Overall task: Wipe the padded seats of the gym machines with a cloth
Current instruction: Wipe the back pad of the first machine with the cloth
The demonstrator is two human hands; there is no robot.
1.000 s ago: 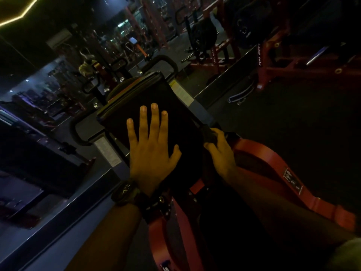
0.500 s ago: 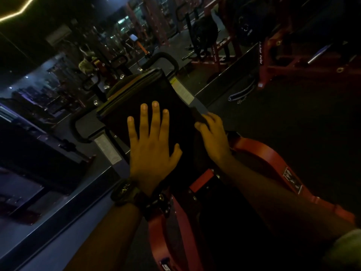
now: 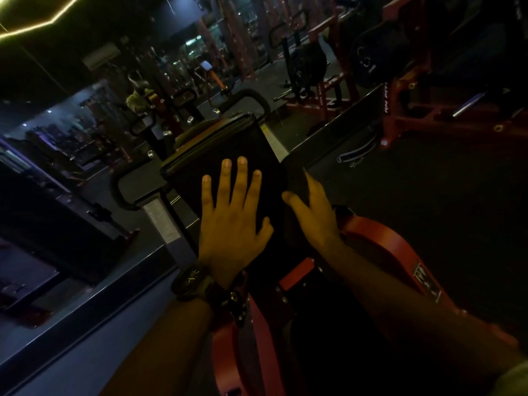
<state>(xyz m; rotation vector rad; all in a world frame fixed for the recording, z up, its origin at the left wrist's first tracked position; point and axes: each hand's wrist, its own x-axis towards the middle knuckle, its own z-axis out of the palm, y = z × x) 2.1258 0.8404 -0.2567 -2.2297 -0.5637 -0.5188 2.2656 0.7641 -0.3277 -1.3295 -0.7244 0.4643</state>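
A black padded seat [image 3: 228, 144] on a red machine frame [image 3: 394, 252] tilts up in front of me. My left hand [image 3: 231, 224], a watch on its wrist, presses flat on the pad with fingers spread. My right hand [image 3: 317, 218] is at the pad's right edge and holds a dark cloth [image 3: 297, 175] against the side of the pad. The cloth is hard to make out in the dim light and hides part of my fingers.
Black curved handles [image 3: 251, 95] stick up behind the pad. A wall mirror [image 3: 71, 167] runs along the left. Red racks with black weight plates [image 3: 368, 58] stand at the back right, with dark floor [image 3: 428, 195] on the right.
My right hand has slid up along the pad's right edge with the cloth. My left hand has stayed flat on the pad.
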